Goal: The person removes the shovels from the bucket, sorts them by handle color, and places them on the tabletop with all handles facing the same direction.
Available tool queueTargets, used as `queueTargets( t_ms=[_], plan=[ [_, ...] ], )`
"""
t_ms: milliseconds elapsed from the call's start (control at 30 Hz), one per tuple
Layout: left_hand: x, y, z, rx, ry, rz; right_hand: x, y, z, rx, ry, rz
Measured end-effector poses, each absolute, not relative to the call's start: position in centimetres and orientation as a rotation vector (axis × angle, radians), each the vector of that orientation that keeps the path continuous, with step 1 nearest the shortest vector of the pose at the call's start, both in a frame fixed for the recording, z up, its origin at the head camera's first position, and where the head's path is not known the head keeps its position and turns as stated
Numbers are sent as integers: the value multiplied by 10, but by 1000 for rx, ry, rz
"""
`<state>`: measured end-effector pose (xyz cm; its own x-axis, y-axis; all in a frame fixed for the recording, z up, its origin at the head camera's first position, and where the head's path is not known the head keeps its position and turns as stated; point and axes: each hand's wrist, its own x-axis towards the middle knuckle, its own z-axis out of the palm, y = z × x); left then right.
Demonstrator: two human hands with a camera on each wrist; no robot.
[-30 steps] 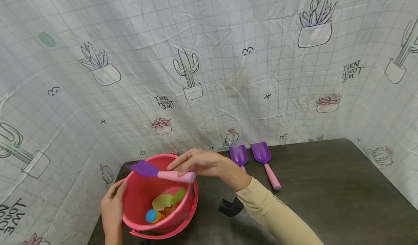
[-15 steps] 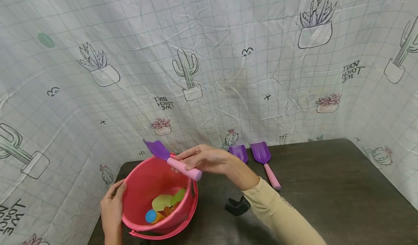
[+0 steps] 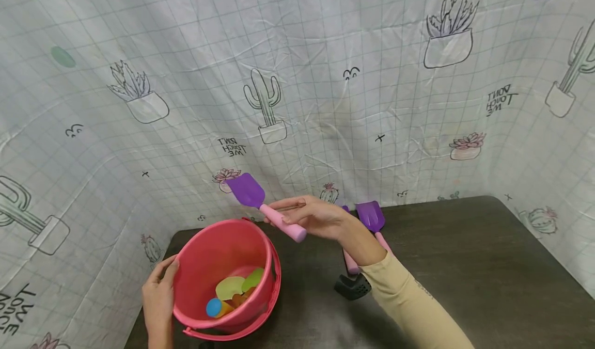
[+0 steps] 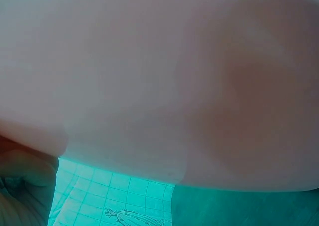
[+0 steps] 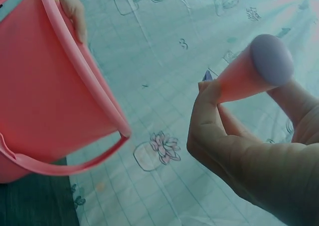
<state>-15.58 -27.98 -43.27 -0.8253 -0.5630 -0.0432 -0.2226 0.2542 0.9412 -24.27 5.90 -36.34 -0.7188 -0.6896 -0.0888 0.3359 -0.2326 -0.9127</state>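
In the head view a red bucket [image 3: 200,251] tilts toward me, with a blue-and-yellow piece [image 3: 215,307] and several green and orange toy pieces inside. My left hand [image 3: 158,297] grips its left rim, thumb and fingers on either side. My right hand [image 3: 321,217] pinches the pink handle of a toy shovel [image 3: 248,190], its purple blade pointing up and left, above and beyond the bucket's far right rim. The right wrist view shows the handle's end [image 5: 271,60] between thumb and fingers. A blurred close surface fills most of the left wrist view.
Two more purple-and-pink shovels lie on the dark table [image 3: 465,266]: one in plain view [image 3: 370,215], the other mostly behind my right forearm, its handle [image 3: 350,262] showing. The bucket's handle [image 3: 232,334] hangs at its front. A cactus-print curtain [image 3: 316,106] encloses the table.
My right hand has lifted the shovel up and right, out from over the bucket's mouth, and its blade has turned upward. The left hand and bucket stay nearly still.
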Motion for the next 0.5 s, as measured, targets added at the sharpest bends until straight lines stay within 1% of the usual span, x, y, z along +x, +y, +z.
queueTargets(
  t_ms=[267,500],
  plan=[
    [-156,-281,-433,730,-2252,-1575,-245,78,-364,-359,1320,-2124],
    [-156,-282,-433,718,-2261,-1568,-247,95,-365,-199,1271,-2242]
  ],
)
